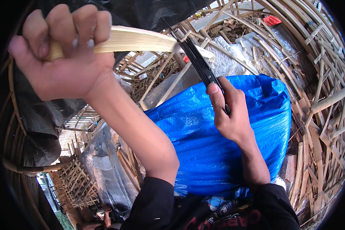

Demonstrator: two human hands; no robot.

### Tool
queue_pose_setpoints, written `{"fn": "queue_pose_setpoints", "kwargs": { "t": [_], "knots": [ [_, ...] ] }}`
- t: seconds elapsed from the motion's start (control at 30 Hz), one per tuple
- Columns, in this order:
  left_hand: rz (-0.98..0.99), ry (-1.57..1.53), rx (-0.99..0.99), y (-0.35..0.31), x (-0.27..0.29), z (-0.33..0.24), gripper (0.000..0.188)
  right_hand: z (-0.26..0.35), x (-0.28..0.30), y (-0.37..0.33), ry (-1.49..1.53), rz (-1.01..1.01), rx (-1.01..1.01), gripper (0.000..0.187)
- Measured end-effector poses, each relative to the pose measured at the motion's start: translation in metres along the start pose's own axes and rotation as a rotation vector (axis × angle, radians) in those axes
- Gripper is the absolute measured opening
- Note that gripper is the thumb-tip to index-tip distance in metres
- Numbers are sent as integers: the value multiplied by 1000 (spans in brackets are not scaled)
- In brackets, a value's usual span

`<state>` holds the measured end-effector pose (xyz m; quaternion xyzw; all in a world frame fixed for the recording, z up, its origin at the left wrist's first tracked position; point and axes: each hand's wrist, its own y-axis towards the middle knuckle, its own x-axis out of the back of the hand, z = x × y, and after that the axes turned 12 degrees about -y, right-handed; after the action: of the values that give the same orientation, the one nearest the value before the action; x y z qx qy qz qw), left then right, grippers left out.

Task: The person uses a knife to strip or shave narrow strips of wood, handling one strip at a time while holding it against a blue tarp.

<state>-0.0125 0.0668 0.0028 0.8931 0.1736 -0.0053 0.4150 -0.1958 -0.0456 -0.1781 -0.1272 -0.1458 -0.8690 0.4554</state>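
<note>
Left hand (61,50) fisted tight around pale bamboo strip (142,40), held raised across upper view. Right hand (228,115) clenched on dark knife (197,61), blade edge meeting strip near its far end, above blue tarp (218,145) over lap. Cut appears just begun at tip; most of strip length unworked. Woven bamboo frames (318,115) and offcuts surround.

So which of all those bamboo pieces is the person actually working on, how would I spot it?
Start at the big blue tarp over the lap. Just above it, the right hand holds a dark knife against a pale bamboo strip, gripped in the left hand. Unlike the woven slats around, it is loose, smooth and freshly cut.
</note>
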Motion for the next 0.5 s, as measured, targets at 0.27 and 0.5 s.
{"fn": "queue_pose_setpoints", "kwargs": {
  "t": [0.27, 0.5],
  "knots": [
    [-67, 40, -99, 7, -19, 12, 33, -56, -2, 22, -215, -53, -318, 46],
    [-58, -115, 7, 0, 18, -6, 24, -47, -18, 13, -180, 18, -198, 42]
  ]
}}
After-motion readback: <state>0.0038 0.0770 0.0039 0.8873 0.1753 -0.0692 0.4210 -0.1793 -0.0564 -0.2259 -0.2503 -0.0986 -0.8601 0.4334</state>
